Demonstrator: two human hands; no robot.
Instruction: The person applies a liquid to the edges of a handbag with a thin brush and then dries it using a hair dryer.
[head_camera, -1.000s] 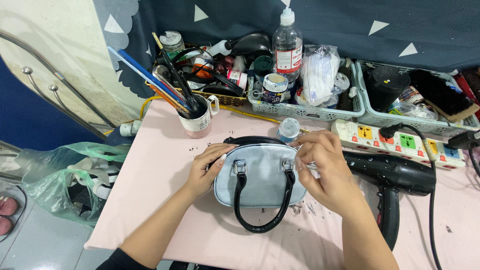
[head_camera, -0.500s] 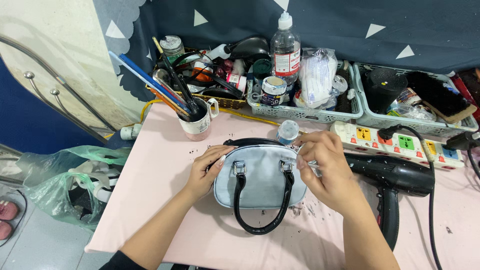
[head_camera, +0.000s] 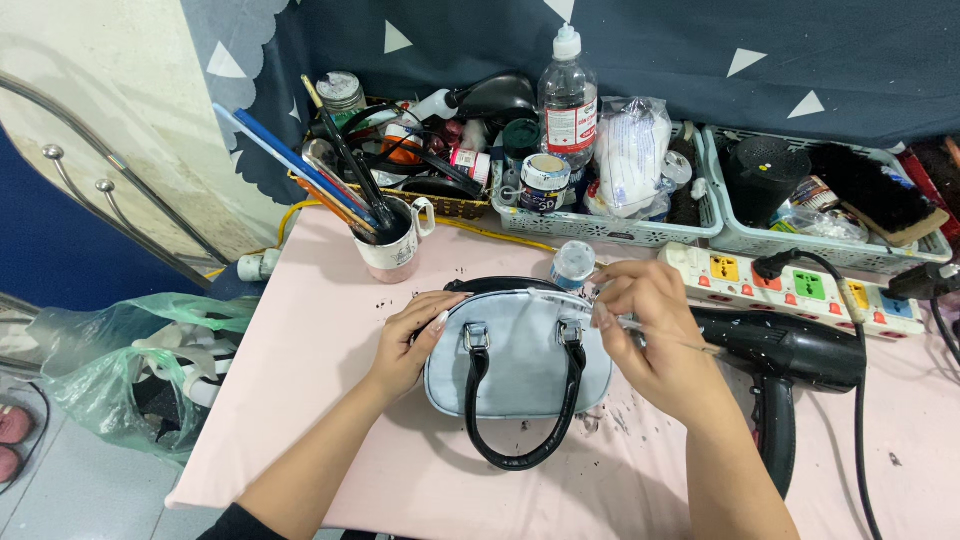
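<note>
Handbag of pale blue colour with black handles lies flat on the pink tabletop, between the two hands. The left hand rests on the left edge of the handbag, fingers bent and pressed on the side near the top, holding it steady. The right hand is at the upper right corner of the handbag; its thumb and first fingers are pinched together on a thin brush, which points out to the right of the hand. The tip of this brush is hidden, so I cannot tell if it touches the handbag.

Just behind the right hand stands a small round jar, close to the top of the handbag. To the right of the right hand lies a black hair dryer, and behind it a white power strip with coloured sockets. Behind the left hand, a little apart, stands a white mug full of brushes and sticks. Farther behind both hands are light plastic baskets with many small things, and a clear bottle stands there upright. Small dark crumbs are spread on the tabletop near the right wrist. Far to the left of the left hand, below the tabletop edge, hangs a green plastic bag.
</note>
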